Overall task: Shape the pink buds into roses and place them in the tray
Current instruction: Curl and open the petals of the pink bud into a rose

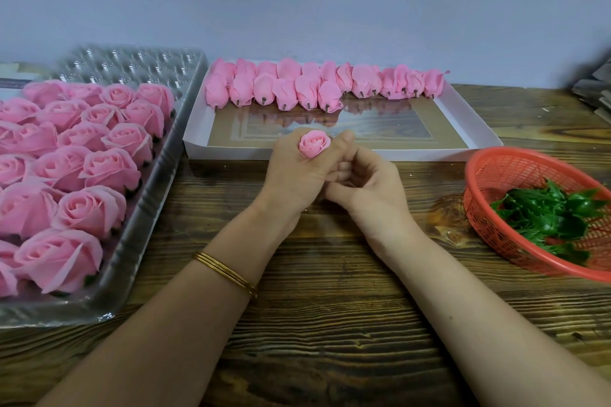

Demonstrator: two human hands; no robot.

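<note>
While a pink bud is gripped upright in the curled fingers of the left hand, the right hand is pressed against that hand from the right, its fingers curled inward. Whether the bud's base is pinched by them cannot be told, since it is hidden between the hands. Both hands are held over the middle of the desk, and thin gold bangles are worn on the left wrist. Just behind the hands a shallow white box is set, with unshaped buds laid in rows along its far side. To the left, a clear plastic tray is packed over its near part with opened roses. To the right a red basket is seen at the desk's edge — green leaves are heaped in it.
</note>
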